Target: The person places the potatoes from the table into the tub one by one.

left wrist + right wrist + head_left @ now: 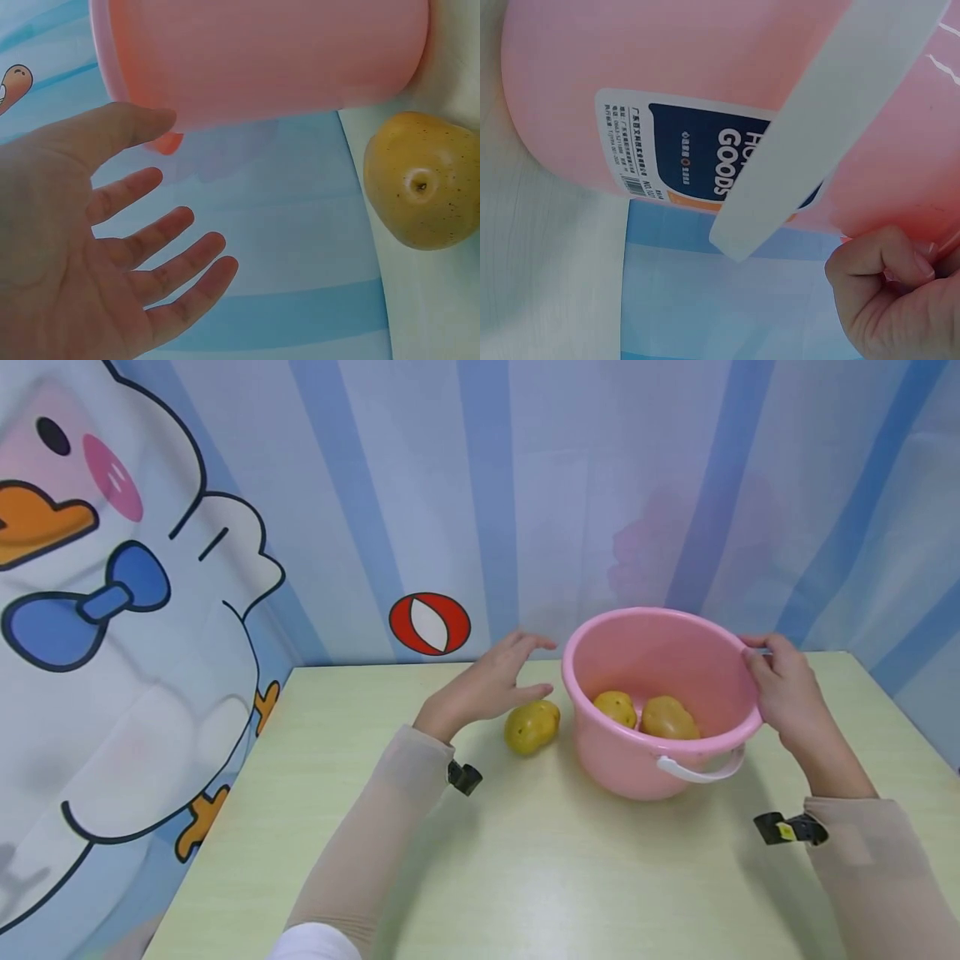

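Note:
A pink bucket (626, 768) stands upright on the table, with two yellow fruits, one of them a speckled fruit (669, 718), lying inside. My right hand (793, 689) grips the bucket's rim on its right side; the right wrist view shows the curled fingers (885, 259) at that rim. Left of the bucket, a yellow speckled pear (532, 727) lies on the table, its blossom end visible in the left wrist view. Over this pear, my left hand (491, 683) is held with fingers spread, apart from it and holding nothing.
A white handle (701, 772) hangs at the bucket's front right. The pale wooden table (555, 877) ends at a striped blue backdrop (555, 510) behind the bucket. A cartoon duck (150, 710) is printed on the cloth at the left.

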`<act>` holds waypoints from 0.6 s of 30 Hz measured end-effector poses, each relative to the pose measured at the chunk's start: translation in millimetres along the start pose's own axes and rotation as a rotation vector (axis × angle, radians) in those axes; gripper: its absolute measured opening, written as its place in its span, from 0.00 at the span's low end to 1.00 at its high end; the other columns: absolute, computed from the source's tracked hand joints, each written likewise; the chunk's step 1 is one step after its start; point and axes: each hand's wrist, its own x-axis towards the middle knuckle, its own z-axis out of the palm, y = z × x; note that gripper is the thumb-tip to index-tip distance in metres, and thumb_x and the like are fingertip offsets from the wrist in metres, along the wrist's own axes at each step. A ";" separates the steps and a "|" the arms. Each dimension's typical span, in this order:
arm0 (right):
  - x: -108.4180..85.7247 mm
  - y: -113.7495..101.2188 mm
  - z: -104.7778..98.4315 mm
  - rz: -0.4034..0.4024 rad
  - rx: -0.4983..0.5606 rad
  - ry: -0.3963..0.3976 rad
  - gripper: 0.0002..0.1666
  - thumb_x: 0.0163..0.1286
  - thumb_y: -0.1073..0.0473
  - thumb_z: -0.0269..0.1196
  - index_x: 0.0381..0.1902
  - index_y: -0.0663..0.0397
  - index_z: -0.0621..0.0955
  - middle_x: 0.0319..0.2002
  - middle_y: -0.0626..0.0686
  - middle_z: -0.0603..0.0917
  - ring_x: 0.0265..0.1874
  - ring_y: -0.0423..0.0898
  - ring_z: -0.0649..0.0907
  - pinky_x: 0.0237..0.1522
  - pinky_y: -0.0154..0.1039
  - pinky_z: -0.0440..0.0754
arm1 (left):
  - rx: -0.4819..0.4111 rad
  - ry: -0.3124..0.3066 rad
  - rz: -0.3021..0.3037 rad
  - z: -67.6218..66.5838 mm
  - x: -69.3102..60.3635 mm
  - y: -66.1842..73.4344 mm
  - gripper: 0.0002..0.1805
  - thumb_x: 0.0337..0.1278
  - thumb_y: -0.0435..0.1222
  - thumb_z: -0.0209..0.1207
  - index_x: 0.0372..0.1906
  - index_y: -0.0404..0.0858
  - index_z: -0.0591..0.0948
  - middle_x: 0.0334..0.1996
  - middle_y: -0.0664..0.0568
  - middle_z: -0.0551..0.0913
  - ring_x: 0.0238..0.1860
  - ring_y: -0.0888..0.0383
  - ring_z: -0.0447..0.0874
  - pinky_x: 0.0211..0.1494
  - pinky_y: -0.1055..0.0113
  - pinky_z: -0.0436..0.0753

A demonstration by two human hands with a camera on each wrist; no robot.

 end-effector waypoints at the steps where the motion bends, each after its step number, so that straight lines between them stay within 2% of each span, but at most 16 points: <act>1: -0.1 -0.1 0.2 0.000 -0.001 0.000 0.32 0.83 0.52 0.36 0.71 0.74 0.60 0.53 0.76 0.73 0.28 0.33 0.78 0.27 0.31 0.81 | 0.002 -0.003 -0.003 0.7 -0.4 -1.1 0.33 0.67 0.47 0.61 0.73 0.45 0.65 0.70 0.52 0.63 0.69 0.55 0.63 0.67 0.55 0.71; 18: -0.2 -0.6 0.9 0.010 -0.004 -0.002 0.32 0.83 0.52 0.36 0.72 0.73 0.59 0.54 0.76 0.72 0.29 0.33 0.78 0.27 0.31 0.81 | -0.001 -0.032 -0.054 18.4 -5.6 -13.1 0.34 0.66 0.48 0.62 0.73 0.44 0.66 0.69 0.48 0.64 0.68 0.52 0.64 0.66 0.52 0.73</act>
